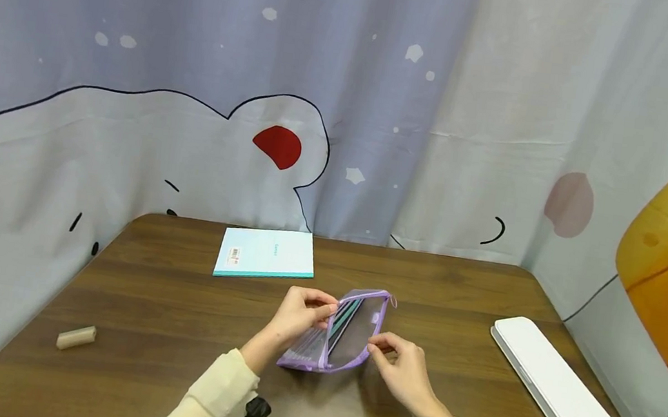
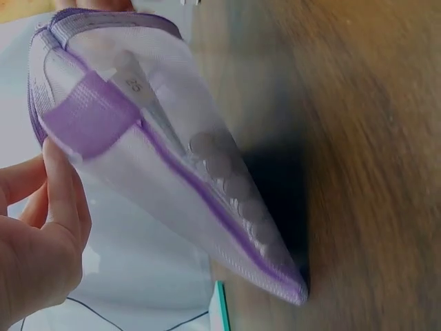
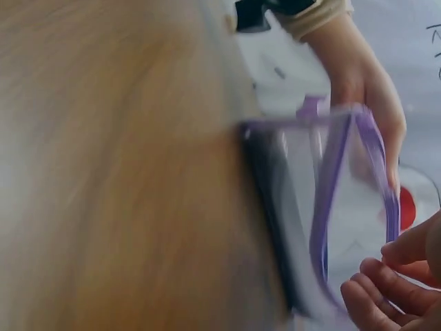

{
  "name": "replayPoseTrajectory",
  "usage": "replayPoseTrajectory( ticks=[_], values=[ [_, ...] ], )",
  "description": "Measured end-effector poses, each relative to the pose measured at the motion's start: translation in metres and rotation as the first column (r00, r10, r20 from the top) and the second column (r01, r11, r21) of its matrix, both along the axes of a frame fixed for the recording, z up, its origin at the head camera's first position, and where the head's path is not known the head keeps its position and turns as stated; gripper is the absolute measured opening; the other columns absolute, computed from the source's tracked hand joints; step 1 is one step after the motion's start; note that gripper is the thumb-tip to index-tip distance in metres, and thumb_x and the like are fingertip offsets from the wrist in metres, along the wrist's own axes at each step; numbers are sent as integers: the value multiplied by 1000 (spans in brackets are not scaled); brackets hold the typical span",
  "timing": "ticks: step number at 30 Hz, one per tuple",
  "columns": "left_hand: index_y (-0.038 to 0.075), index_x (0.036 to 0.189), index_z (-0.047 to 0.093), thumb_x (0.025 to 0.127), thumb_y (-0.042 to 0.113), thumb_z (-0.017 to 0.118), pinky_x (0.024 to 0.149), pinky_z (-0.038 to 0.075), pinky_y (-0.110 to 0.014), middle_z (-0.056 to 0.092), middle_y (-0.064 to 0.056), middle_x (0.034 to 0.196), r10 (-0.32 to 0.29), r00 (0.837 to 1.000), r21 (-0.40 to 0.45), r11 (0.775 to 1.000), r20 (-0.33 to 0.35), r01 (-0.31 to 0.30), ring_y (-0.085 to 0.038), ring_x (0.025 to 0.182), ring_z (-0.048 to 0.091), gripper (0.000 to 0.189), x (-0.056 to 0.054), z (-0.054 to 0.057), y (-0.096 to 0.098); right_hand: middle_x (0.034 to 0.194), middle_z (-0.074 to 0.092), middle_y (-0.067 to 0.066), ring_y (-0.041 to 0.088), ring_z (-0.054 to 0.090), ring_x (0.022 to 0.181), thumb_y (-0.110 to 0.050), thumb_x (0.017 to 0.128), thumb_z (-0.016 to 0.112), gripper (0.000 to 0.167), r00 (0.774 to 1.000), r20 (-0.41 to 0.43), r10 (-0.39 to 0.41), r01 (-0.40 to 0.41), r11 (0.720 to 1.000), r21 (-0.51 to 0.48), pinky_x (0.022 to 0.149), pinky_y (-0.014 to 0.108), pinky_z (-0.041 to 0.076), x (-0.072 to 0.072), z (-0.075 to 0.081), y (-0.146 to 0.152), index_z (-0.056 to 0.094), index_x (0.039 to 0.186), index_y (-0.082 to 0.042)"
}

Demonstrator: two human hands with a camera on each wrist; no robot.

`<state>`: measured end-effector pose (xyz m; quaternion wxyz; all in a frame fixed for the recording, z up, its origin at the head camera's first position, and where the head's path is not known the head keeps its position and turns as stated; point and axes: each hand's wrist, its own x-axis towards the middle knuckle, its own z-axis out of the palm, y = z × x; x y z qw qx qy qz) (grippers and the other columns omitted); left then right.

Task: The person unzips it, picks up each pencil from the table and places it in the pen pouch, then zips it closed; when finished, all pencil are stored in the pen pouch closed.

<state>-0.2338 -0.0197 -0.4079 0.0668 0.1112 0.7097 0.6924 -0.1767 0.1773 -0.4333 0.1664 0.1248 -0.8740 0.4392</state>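
Observation:
A see-through mesh zip pouch with purple edging stands tilted above the table, its mouth spread wide. My left hand pinches the left rim between thumb and fingers. On the opposite rim, my right hand pinches the purple zip edge with its fingertips. Inside lie long slim items, dark and teal; their kind is unclear. Through the mesh in the left wrist view, a row of round shapes and a printed number show. A purple side tab sits close to the left fingers.
A pale blue booklet lies at the back of the brown wooden table. At the right is a long white case, closed. A small beige block rests on the left. A patterned curtain hangs behind the table.

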Motion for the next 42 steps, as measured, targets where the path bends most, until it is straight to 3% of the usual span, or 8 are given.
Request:
replayPoseTrajectory(
  ticks=[6, 10, 16, 20, 24, 32, 38, 42],
  values=[
    [-15, 95, 59, 82, 1, 58, 53, 54, -18, 62, -19, 78, -128, 991, -80, 989, -37, 125, -4, 58, 53, 21, 1, 0, -6, 70, 66, -4, 5, 59, 64, -5, 72, 70, 11, 993, 67, -94, 80, 979, 186, 58, 20, 52, 1, -8, 38, 67, 83, -8],
    [-14, 96, 59, 83, 5, 58, 56, 55, -24, 62, -23, 83, -248, 968, -154, 959, -45, 239, -4, 59, 53, 23, 5, 2, -7, 80, 66, 2, 13, 61, 69, -13, 69, 74, 41, 984, 129, -126, 90, 963, 254, 61, 23, 51, -4, -12, 57, 59, 106, -6],
    [-10, 91, 62, 83, 5, 59, 56, 54, -32, 60, -8, 73, -341, 937, -228, 921, -74, 317, -7, 57, 51, 18, 9, 7, -3, 96, 61, 5, 11, 60, 79, -1, 62, 76, 73, 1000, -6, 22, -20, 976, 216, 63, 19, 51, -10, -19, 67, 44, 127, -13],
    [-7, 89, 63, 82, 5, 59, 54, 55, -29, 61, -15, 73, -346, 931, -264, 914, -114, 308, -8, 57, 51, 14, 10, 11, -4, 96, 61, -2, 1, 53, 77, 0, 62, 74, 54, 982, -158, 105, -70, 975, 213, 60, 15, 47, -11, -23, 67, 59, 110, -18],
    [-4, 88, 64, 82, 7, 61, 49, 50, -17, 61, -24, 75, -329, 927, -337, 906, -178, 257, -5, 54, 50, 13, 11, 13, -8, 96, 63, -4, -1, 54, 81, -2, 64, 75, 38, 970, -199, 137, -100, 977, 189, 61, 15, 47, -9, -23, 63, 65, 97, -18],
    [2, 84, 66, 82, 13, 62, 45, 43, -13, 62, -10, 66, -354, 899, -485, 852, -256, 197, -3, 53, 49, 12, 23, 12, -29, 87, 65, 4, 2, 54, 70, -4, 64, 76, 23, 965, -213, 153, -121, 980, 156, 52, 16, 44, -9, -20, 55, 68, 84, -10],
    [5, 85, 66, 83, 4, 55, 58, 50, -13, 66, -3, 74, -433, 854, -602, 776, -287, 191, 0, 65, 54, 11, 35, 13, -55, 64, 60, -4, -2, 44, 55, -5, 63, 76, 19, 970, -229, 78, -52, 991, 120, 43, 13, 37, -9, -15, 54, 64, 74, -14],
    [4, 87, 65, 75, -8, 45, 66, 53, -17, 65, -3, 82, -447, 840, -621, 763, -307, 179, -4, 74, 57, 26, 39, 14, -71, 58, 49, -14, -6, 38, 53, -13, 66, 76, 23, 982, -186, -12, 34, 993, 113, 42, 13, 34, -11, -10, 55, 56, 72, -21]
  ],
)
